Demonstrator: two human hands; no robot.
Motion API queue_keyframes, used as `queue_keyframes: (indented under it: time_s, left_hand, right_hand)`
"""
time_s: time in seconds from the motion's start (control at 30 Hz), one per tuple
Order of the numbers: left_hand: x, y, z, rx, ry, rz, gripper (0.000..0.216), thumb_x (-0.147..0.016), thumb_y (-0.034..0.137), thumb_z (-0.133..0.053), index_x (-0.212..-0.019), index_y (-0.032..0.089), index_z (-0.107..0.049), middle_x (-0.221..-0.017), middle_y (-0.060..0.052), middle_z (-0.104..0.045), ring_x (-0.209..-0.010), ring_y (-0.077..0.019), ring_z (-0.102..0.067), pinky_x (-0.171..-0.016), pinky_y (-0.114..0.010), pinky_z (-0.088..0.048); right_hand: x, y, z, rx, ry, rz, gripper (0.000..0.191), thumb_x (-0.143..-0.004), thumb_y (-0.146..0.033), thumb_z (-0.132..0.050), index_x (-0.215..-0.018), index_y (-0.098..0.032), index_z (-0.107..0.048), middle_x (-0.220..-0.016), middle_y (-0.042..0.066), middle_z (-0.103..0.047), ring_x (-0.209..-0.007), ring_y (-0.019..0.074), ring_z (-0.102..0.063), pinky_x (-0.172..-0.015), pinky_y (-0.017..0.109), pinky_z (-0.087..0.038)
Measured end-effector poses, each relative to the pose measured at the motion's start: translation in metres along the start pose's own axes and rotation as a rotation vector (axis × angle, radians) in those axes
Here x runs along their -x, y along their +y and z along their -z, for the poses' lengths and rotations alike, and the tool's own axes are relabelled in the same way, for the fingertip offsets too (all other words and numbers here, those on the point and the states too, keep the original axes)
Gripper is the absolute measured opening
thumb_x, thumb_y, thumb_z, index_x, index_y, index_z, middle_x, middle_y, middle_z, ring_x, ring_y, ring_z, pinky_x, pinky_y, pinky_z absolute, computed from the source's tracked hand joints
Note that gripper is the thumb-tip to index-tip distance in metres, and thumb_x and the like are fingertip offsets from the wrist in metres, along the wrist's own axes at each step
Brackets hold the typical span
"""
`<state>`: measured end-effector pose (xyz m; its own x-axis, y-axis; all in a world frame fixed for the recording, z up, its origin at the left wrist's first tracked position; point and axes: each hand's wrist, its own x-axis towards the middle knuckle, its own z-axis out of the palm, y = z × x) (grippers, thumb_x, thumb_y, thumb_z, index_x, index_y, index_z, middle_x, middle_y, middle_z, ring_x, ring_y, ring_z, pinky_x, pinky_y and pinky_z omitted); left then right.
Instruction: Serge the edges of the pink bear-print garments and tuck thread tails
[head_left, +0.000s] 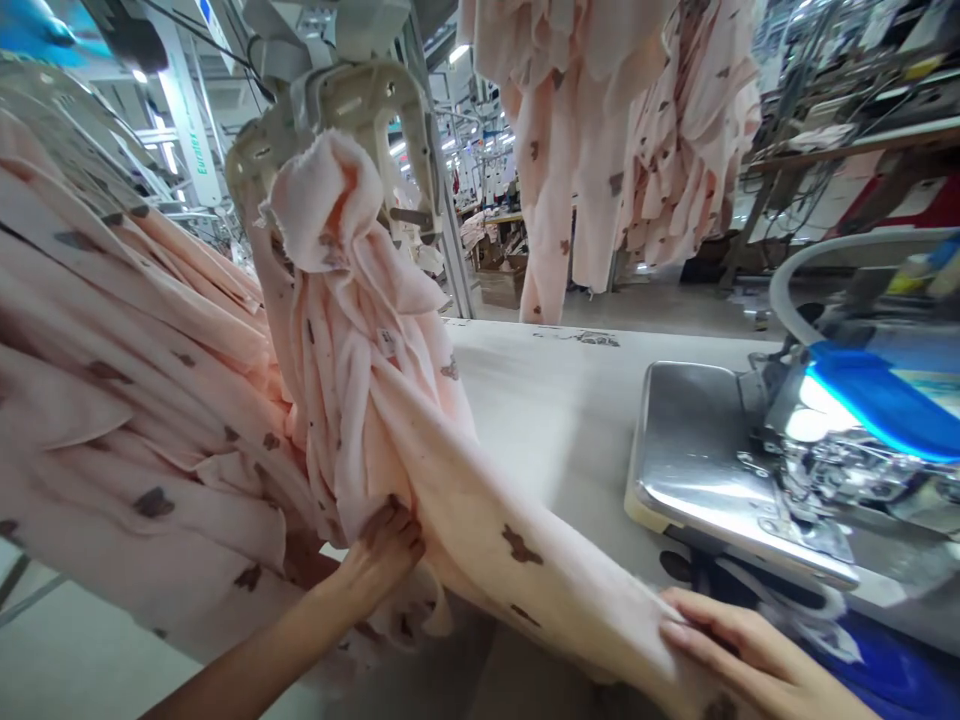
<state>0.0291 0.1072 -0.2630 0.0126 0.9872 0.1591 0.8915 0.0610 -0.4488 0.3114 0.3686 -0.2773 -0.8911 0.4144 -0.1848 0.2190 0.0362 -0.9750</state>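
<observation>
A piece of pale pink fabric (420, 470) with small brown prints hangs in folds from a cream plastic hanger clamp (360, 110) and stretches down to the right over the table. My left hand (386, 550) is closed on the gathered folds low in the middle. My right hand (739, 650) pinches the fabric's lower end at the bottom right, near the front of a sewing machine (825, 450).
More pink printed pieces (120, 400) hang in a thick stack at the left. The white table (555, 400) runs behind the fabric, with the machine's steel plate (690, 440) at the right. Other pink garments (615, 130) hang overhead at the back.
</observation>
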Motion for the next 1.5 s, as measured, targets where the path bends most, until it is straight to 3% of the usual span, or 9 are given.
queue_keyframes:
  time_s: [0.1,0.23,0.47,0.63,0.83,1.0,1.1,1.3,1.5]
  left_hand:
    - [-0.017,0.035,0.011,0.060,0.204,-0.234,0.020,-0.079,0.022,-0.068,-0.062,0.019,-0.057,-0.064,0.002,-0.058,-0.071,-0.0132,-0.054,-0.078,-0.030,-0.045]
    - [-0.083,0.086,0.058,0.186,0.645,-0.419,0.011,-0.090,0.023,-0.052,-0.087,0.024,-0.063,-0.121,0.004,-0.059,-0.116,-0.0149,-0.048,-0.102,-0.038,-0.035]
    - [-0.196,0.126,0.090,0.611,0.553,-0.087,0.016,-0.090,0.030,-0.043,-0.088,0.019,-0.055,-0.066,0.000,-0.055,-0.058,-0.0174,-0.050,-0.055,-0.031,-0.036]
    - [-0.243,0.117,0.090,0.597,0.394,0.063,0.022,-0.089,0.034,-0.053,-0.073,0.020,-0.050,-0.067,0.000,-0.054,-0.065,-0.0190,-0.053,-0.059,-0.032,-0.035]
    - [-0.270,0.107,0.082,0.596,0.315,0.146,0.006,-0.084,0.023,-0.060,-0.081,0.018,-0.058,-0.078,-0.002,-0.059,-0.072,-0.0198,-0.057,-0.065,-0.032,-0.042]
    - [-0.262,0.100,0.084,0.627,0.452,-0.049,0.021,-0.093,0.023,-0.044,-0.104,0.021,-0.061,-0.116,-0.006,-0.060,-0.108,-0.0241,-0.053,-0.091,-0.041,-0.043]
    - [-0.248,0.099,0.097,0.655,0.529,-0.272,0.029,-0.097,0.032,-0.034,-0.110,0.021,-0.058,-0.124,-0.005,-0.057,-0.122,-0.0222,-0.047,-0.106,-0.046,-0.034]
    - [-0.222,0.120,0.111,0.818,0.418,-0.053,0.023,-0.092,0.018,-0.038,-0.074,0.019,-0.052,-0.061,0.003,-0.056,-0.053,-0.0109,-0.055,-0.048,-0.021,-0.038]
    - [-0.246,0.117,0.107,0.640,0.313,0.078,0.028,-0.091,0.027,-0.045,-0.063,0.020,-0.044,-0.050,0.005,-0.049,-0.044,-0.0112,-0.048,-0.046,-0.024,-0.026]
  right_hand:
    - [0.005,-0.001,-0.010,0.160,-0.091,0.102,0.048,-0.085,-0.063,-0.048,-0.082,-0.020,-0.068,-0.082,0.006,-0.065,-0.081,0.0252,-0.059,-0.073,0.028,-0.047]
    - [0.010,-0.015,-0.018,0.134,0.080,0.164,0.047,-0.090,-0.059,-0.042,-0.072,-0.017,-0.055,-0.071,0.003,-0.054,-0.067,0.0181,-0.050,-0.062,0.025,-0.041]
    - [0.034,-0.048,0.018,0.109,0.389,0.152,0.032,-0.086,-0.045,-0.049,-0.080,-0.016,-0.061,-0.074,0.003,-0.059,-0.067,0.0169,-0.054,-0.057,0.023,-0.041]
    - [0.018,-0.044,0.043,0.454,1.043,0.250,0.022,-0.080,-0.039,-0.052,-0.085,-0.019,-0.057,-0.070,0.002,-0.064,-0.057,0.0181,-0.059,-0.053,0.027,-0.042]
    - [0.008,-0.034,0.037,0.605,1.290,0.476,0.031,-0.093,-0.046,-0.043,-0.098,-0.018,-0.056,-0.089,0.008,-0.062,-0.069,0.0200,-0.059,-0.065,0.033,-0.047]
    - [0.011,-0.036,0.021,0.973,1.311,0.623,0.027,-0.096,-0.039,-0.049,-0.086,-0.018,-0.063,-0.101,0.010,-0.056,-0.094,0.0271,-0.053,-0.081,0.041,-0.039]
    - [0.014,-0.039,0.015,0.680,1.227,0.734,0.017,-0.093,-0.021,-0.052,-0.079,-0.021,-0.062,-0.099,0.006,-0.058,-0.097,0.0236,-0.053,-0.083,0.037,-0.040]
    - [0.030,-0.032,-0.003,-0.521,0.558,0.352,0.046,-0.083,-0.062,-0.060,-0.097,-0.019,-0.054,-0.074,0.000,-0.055,-0.064,0.0144,-0.051,-0.056,0.022,-0.039]
    - [0.028,-0.029,0.000,-0.325,0.766,0.309,0.045,-0.087,-0.059,-0.054,-0.077,-0.016,-0.054,-0.065,-0.001,-0.049,-0.059,0.0123,-0.046,-0.054,0.021,-0.036]
